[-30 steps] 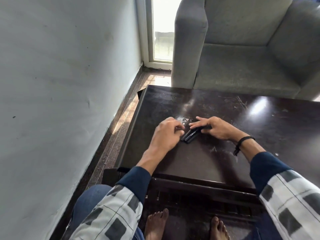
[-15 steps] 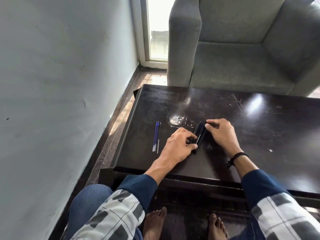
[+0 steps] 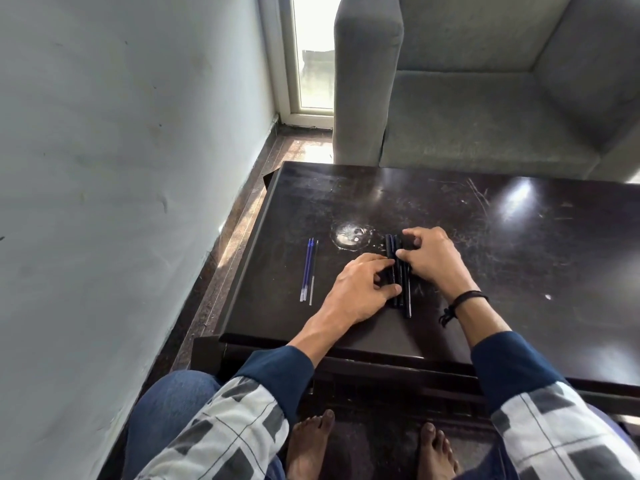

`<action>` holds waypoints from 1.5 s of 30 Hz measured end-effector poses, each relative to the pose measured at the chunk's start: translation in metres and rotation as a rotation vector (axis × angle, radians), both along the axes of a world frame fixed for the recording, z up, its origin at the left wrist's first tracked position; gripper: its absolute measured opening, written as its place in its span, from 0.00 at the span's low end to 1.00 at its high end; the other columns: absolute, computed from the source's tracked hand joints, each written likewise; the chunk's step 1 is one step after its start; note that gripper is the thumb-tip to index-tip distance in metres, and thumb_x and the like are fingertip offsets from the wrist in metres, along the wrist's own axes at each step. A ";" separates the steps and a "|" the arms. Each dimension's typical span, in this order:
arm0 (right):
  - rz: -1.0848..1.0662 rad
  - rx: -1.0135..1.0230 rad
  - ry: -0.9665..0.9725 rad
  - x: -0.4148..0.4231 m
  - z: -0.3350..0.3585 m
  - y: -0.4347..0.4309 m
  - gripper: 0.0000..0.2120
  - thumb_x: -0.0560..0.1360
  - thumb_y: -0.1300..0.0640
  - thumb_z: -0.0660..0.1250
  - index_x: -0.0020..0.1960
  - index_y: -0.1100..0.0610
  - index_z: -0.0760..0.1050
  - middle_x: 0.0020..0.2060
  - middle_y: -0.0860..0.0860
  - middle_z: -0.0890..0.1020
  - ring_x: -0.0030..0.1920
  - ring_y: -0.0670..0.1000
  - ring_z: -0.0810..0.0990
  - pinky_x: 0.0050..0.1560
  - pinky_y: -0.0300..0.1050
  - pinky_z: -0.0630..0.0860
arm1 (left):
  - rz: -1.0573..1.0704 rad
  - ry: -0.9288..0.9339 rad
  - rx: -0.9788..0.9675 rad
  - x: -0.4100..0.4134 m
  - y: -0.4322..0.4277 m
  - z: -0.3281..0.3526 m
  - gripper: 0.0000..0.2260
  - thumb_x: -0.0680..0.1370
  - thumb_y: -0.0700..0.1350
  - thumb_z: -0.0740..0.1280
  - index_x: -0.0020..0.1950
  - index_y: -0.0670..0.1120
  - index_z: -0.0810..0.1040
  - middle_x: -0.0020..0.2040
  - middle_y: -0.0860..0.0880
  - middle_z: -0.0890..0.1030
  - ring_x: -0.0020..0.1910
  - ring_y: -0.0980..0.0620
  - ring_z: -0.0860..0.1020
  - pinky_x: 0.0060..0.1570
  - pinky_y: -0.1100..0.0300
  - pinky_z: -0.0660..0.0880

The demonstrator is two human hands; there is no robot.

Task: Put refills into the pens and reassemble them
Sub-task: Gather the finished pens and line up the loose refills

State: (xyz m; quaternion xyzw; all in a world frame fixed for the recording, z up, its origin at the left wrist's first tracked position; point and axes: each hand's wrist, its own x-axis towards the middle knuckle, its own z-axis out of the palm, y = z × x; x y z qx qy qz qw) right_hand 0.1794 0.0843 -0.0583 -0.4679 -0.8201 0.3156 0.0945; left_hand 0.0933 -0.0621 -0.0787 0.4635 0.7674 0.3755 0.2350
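A bunch of black pens (image 3: 398,271) lies side by side on the dark table (image 3: 519,258), lengthwise away from me. My left hand (image 3: 360,292) holds the bunch from the left, with bent fingers and the thumb against the near half. From the right, my right hand (image 3: 433,258) grips the far half with curled fingers and the thumb on the pens. Three thin refills (image 3: 309,268), two blue and one dark, lie together on the table to the left of my left hand, apart from it.
A round pale stain (image 3: 351,234) marks the table just beyond the refills. A grey sofa (image 3: 467,116) stands behind the table and a pale wall (image 3: 121,168) runs along the left. My bare feet (image 3: 310,445) rest under the table's near edge.
The pens have turned from a slant to straight away from me between my hands. Both hands shifted along the bunch. The refills came into view on the left.
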 end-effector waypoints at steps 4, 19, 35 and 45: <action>-0.033 -0.061 0.049 0.000 0.000 0.006 0.20 0.74 0.59 0.74 0.66 0.53 0.80 0.59 0.54 0.82 0.56 0.59 0.84 0.60 0.57 0.79 | -0.001 0.030 0.004 0.002 0.005 -0.003 0.24 0.76 0.50 0.73 0.71 0.51 0.76 0.63 0.58 0.74 0.50 0.57 0.76 0.55 0.61 0.77; -0.038 -0.036 0.045 0.000 0.011 0.002 0.17 0.77 0.54 0.72 0.65 0.50 0.80 0.54 0.50 0.83 0.58 0.55 0.81 0.61 0.52 0.77 | -0.015 0.025 0.009 0.002 0.007 -0.005 0.25 0.76 0.51 0.73 0.73 0.52 0.74 0.64 0.58 0.72 0.49 0.57 0.73 0.55 0.64 0.75; 0.045 0.033 -0.117 0.006 0.016 0.002 0.20 0.74 0.55 0.75 0.65 0.51 0.80 0.60 0.54 0.82 0.59 0.57 0.81 0.61 0.50 0.77 | -0.081 0.068 -0.021 0.001 0.008 -0.004 0.24 0.75 0.52 0.73 0.71 0.54 0.75 0.63 0.59 0.73 0.54 0.55 0.72 0.58 0.58 0.75; -0.010 0.070 -0.050 0.009 0.023 0.004 0.16 0.76 0.53 0.72 0.63 0.50 0.80 0.59 0.53 0.82 0.58 0.59 0.81 0.59 0.49 0.75 | 0.082 0.026 0.116 -0.008 0.006 0.003 0.14 0.76 0.47 0.73 0.61 0.50 0.81 0.52 0.56 0.79 0.41 0.60 0.78 0.53 0.59 0.78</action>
